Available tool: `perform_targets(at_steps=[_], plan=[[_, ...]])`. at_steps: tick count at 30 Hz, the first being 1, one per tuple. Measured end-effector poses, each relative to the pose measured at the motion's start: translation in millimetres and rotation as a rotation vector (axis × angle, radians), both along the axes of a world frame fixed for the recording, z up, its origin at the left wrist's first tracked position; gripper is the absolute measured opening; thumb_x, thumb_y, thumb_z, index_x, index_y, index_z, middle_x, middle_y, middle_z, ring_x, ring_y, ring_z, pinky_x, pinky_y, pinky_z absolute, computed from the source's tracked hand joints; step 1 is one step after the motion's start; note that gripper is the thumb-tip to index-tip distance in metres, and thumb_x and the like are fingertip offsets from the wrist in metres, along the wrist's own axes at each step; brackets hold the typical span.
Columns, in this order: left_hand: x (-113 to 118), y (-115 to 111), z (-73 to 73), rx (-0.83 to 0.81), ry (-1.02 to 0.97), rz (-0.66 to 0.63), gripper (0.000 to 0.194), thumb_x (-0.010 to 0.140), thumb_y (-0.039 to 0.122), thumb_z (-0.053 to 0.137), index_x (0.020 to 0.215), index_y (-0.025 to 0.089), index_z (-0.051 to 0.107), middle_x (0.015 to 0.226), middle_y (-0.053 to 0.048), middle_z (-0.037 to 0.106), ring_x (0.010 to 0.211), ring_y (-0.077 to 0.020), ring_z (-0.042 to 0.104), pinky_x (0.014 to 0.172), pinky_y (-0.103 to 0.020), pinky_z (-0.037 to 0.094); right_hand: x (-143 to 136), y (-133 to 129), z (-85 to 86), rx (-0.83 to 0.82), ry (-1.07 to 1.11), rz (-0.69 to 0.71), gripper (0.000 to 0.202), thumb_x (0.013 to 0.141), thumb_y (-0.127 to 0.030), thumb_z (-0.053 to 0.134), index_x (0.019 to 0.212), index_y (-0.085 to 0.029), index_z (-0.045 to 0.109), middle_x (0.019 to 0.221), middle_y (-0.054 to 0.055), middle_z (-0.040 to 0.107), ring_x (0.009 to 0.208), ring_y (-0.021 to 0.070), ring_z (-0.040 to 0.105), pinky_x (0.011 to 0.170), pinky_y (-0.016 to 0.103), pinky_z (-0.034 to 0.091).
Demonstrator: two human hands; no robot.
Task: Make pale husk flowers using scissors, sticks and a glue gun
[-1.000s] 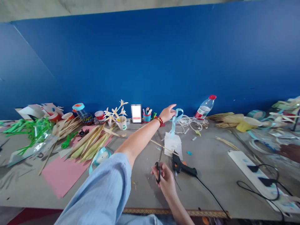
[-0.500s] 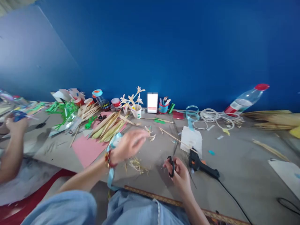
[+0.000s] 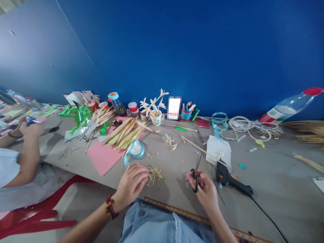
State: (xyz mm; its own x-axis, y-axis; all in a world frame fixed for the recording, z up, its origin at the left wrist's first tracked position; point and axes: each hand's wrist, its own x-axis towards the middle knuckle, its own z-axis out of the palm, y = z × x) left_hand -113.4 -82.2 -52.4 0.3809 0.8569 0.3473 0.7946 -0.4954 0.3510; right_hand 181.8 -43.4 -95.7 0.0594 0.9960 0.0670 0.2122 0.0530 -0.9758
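Note:
My right hand [image 3: 205, 189] is shut on a pair of black-handled scissors [image 3: 194, 180], fingers through the loops and blades pointing away over the table. My left hand [image 3: 133, 182], a red bead bracelet at its wrist, is low at the table's near side with fingers loosely stretched. It is beside a small heap of dry husk scraps [image 3: 156, 172], and nothing shows in it. Just beyond lies a spool of light blue ribbon [image 3: 136, 149] with a loose end. A small pale husk flower [image 3: 170, 138] lies farther back among stray petals.
A black glue gun [image 3: 231, 179] with its cord lies right of the scissors, near a white paper [image 3: 218, 153]. Corn husks [image 3: 124, 135] rest on pink paper [image 3: 103, 160]. A cup of husk flowers [image 3: 156, 118] stands at the wall. A co-worker's hands [image 3: 30, 126] are at the left.
My left hand has come down and nearer to me, leaving the ribbon spool uncovered beside the husks. My right hand keeps the scissors. The view has shifted slightly left.

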Motion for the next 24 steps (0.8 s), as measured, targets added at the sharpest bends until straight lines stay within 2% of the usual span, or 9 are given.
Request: perform_targets(at_steps=[3,5,7,9,13,16,18,21,24], plan=[[-14.7,9.9,0.4,0.051,-0.097,0.221,0.023,0.097,0.019,0.043,0.111,0.021,0.060,0.110,-0.009,0.065,0.106,-0.0218,0.061,0.096,-0.039,0.049,-1.1,1.7,-2.7,0.018,-0.030,-0.008,0.036,0.075,-0.053,0.070,0.077,-0.019,0.060,0.070,0.007,0.071,0.060,0.0210,0.069,0.055,0.027,0.054],[-13.1,15.9,-1.6,0.011,-0.022,0.262,0.027,0.096,0.027,0.048,0.121,0.021,0.057,0.116,-0.011,0.061,0.110,-0.0255,0.059,0.095,-0.042,0.049,-2.0,1.8,-5.0,0.034,-0.045,-0.001,0.035,0.075,-0.052,0.071,0.076,-0.019,0.060,0.070,0.006,0.070,0.059,0.0202,0.068,0.054,0.026,0.054],[-4.9,19.2,-5.0,-0.057,0.064,0.229,0.039,0.091,0.037,0.057,0.126,0.021,0.054,0.121,-0.012,0.058,0.113,-0.0295,0.056,0.095,-0.046,0.049,-2.4,1.0,-6.9,0.041,-0.050,0.005,0.033,0.076,-0.049,0.072,0.077,-0.019,0.060,0.071,0.006,0.070,0.059,0.0198,0.068,0.055,0.027,0.054],[4.4,18.4,-9.3,-0.109,0.085,0.196,0.040,0.087,0.040,0.063,0.121,0.021,0.057,0.119,-0.012,0.057,0.111,-0.0305,0.056,0.094,-0.049,0.049,-2.5,-0.1,-8.4,0.039,-0.050,0.000,0.032,0.076,-0.048,0.072,0.079,-0.019,0.060,0.071,0.006,0.070,0.059,0.0197,0.068,0.056,0.027,0.054],[10.3,6.9,-16.5,-0.149,-0.012,0.163,0.014,0.089,0.024,0.058,0.102,0.022,0.060,0.113,-0.009,0.058,0.106,-0.0263,0.057,0.091,-0.046,0.051,-2.1,-1.4,-11.7,0.027,-0.006,-0.009,0.032,0.077,-0.048,0.072,0.080,-0.019,0.060,0.072,0.006,0.069,0.062,0.0206,0.068,0.058,0.028,0.056],[5.3,-0.3,-15.4,-0.178,-0.058,0.102,0.011,0.088,0.023,0.058,0.098,0.023,0.060,0.115,-0.009,0.058,0.106,-0.0256,0.057,0.092,-0.043,0.050,-1.9,-1.3,-15.4,0.024,0.008,-0.004,0.033,0.076,-0.049,0.072,0.079,-0.019,0.060,0.075,0.006,0.069,0.063,0.0201,0.068,0.058,0.028,0.057],[2.1,0.9,-12.1,-0.166,-0.086,0.104,0.009,0.089,0.023,0.056,0.096,0.023,0.061,0.113,-0.009,0.059,0.105,-0.0245,0.058,0.091,-0.041,0.050,-1.5,-1.1,-17.3,0.027,-0.018,0.004,0.032,0.077,-0.049,0.072,0.080,-0.020,0.060,0.075,0.006,0.070,0.061,0.0191,0.067,0.058,0.028,0.057],[-0.4,10.2,-8.1,-0.128,-0.083,0.100,0.020,0.093,0.016,0.045,0.096,0.023,0.063,0.106,-0.007,0.062,0.098,-0.0211,0.060,0.088,-0.037,0.051,-1.0,-1.1,-17.0,0.039,-0.056,0.005,0.033,0.076,-0.050,0.072,0.080,-0.020,0.060,0.075,0.006,0.071,0.060,0.0185,0.066,0.059,0.028,0.056],[-2.7,16.8,-8.4,-0.127,0.019,0.006,0.027,0.090,0.011,0.045,0.099,0.024,0.067,0.103,-0.007,0.064,0.096,-0.0213,0.059,0.087,-0.038,0.050,-1.3,-1.4,-12.9,0.052,-0.064,0.009,0.033,0.077,-0.050,0.071,0.079,-0.020,0.059,0.074,0.006,0.070,0.059,0.0181,0.066,0.057,0.027,0.056]])
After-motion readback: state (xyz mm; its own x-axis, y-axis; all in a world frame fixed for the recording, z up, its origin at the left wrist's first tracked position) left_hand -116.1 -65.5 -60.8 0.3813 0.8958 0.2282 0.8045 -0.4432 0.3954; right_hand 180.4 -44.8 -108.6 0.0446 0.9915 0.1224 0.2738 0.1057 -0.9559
